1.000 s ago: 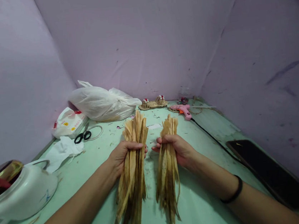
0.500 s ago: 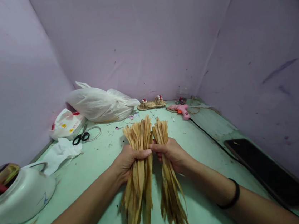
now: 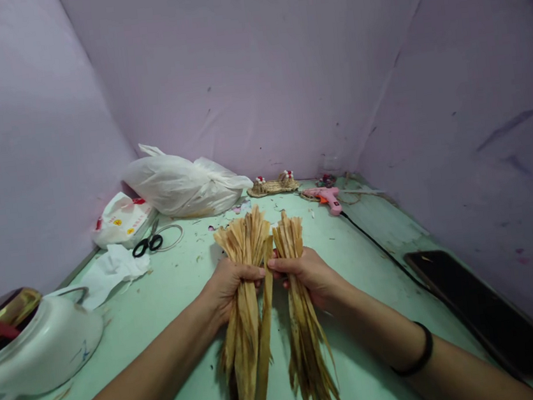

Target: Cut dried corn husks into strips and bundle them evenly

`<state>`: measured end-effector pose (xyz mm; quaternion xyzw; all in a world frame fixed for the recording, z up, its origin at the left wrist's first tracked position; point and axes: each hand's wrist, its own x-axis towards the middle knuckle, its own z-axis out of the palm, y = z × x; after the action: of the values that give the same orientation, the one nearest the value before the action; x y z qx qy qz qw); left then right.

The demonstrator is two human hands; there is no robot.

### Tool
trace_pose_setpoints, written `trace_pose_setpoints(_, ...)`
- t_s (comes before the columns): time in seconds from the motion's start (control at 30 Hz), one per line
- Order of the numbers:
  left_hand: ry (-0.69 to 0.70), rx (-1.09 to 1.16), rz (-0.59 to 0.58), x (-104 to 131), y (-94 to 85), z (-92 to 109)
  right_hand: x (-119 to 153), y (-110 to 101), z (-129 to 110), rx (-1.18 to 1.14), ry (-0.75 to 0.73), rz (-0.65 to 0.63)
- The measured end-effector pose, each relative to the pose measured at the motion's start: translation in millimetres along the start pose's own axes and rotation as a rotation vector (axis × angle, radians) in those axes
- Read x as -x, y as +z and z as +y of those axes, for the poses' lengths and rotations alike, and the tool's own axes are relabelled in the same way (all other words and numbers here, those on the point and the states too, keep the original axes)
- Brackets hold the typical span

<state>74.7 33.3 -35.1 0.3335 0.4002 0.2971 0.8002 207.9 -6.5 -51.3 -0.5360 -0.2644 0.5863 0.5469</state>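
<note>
My left hand (image 3: 231, 285) is wrapped round a thick bundle of dry tan leaf strips (image 3: 247, 337), its thumb across the front. Around a thinner bundle of the same strips (image 3: 304, 337), my right hand (image 3: 306, 272) is closed. One long strip (image 3: 265, 319) stands between the bundles, at the tips of both thumbs, partly apart from the left bundle. Both bundles are upright, with cut ends fanned at the top and tails hanging towards me. The fingers behind the bundles are mostly hidden.
Scissors (image 3: 148, 244), tissues (image 3: 124, 221) and a white plastic bag (image 3: 187, 183) lie at the back left. A white pot (image 3: 48, 353) is at the left. A woven piece (image 3: 273, 187), pink glue gun (image 3: 326, 198) with cord and black tray (image 3: 481, 310) are beyond and right.
One strip has separated from the right side of the left bundle and stands nearer my right thumb. The whole view has shifted slightly, with background things a little further right.
</note>
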Motion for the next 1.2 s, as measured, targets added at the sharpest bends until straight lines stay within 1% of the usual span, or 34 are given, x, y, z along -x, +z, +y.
trace_pose_setpoints(0.1, -0.004, -0.017, 0.018, -1, -0.9, -1, 1, 0, 1, -0.019, -0.014, -0.047)
trace_pose_setpoints(0.33, -0.073, -0.032, -0.061, -4, -8.5, -3, 2, -5, -2, -0.133, 0.023, -0.124)
trace_pose_setpoints(0.4, -0.063, -0.041, -0.075, -4, -9.3, -5, 2, -5, -1, -0.146, 0.027, -0.123)
trace_pose_setpoints(0.53, 0.013, -0.06, -0.116, -5, -8.7, -7, 0, -5, 1, -0.14, 0.018, -0.088)
trace_pose_setpoints(0.63, 0.054, -0.058, -0.078, -7, -7.7, -9, 0, -3, 4, -0.085, -0.033, -0.063)
trace_pose_setpoints(0.73, 0.091, -0.043, -0.037, -7, -6.5, -11, 3, 0, 5, 0.019, -0.095, -0.068)
trace_pose_setpoints(0.8, 0.099, -0.057, -0.02, -6, -5.1, -11, 5, 2, 5, 0.053, -0.109, -0.066)
trace_pose_setpoints(0.87, 0.112, -0.087, 0.023, -4, -3.2, -9, 6, 3, 4, 0.04, -0.101, -0.056)
trace_pose_setpoints(0.93, 0.126, -0.103, 0.084, -3, -1.6, -6, 5, 2, 2, 0.01, -0.061, -0.047)
trace_pose_setpoints(1.03, 0.085, -0.08, 0.132, -3, -1.6, -1, 3, -1, 0, -0.034, -0.003, -0.046)
trace_pose_setpoints(1.1, 0.055, -0.059, 0.106, -4, -3.0, 0, 2, -2, 0, -0.026, 0.001, -0.034)
trace_pose_setpoints(1.2, 0.06, -0.024, -0.002, -4, -5.1, -2, 2, -2, 2, 0.024, -0.029, -0.006)
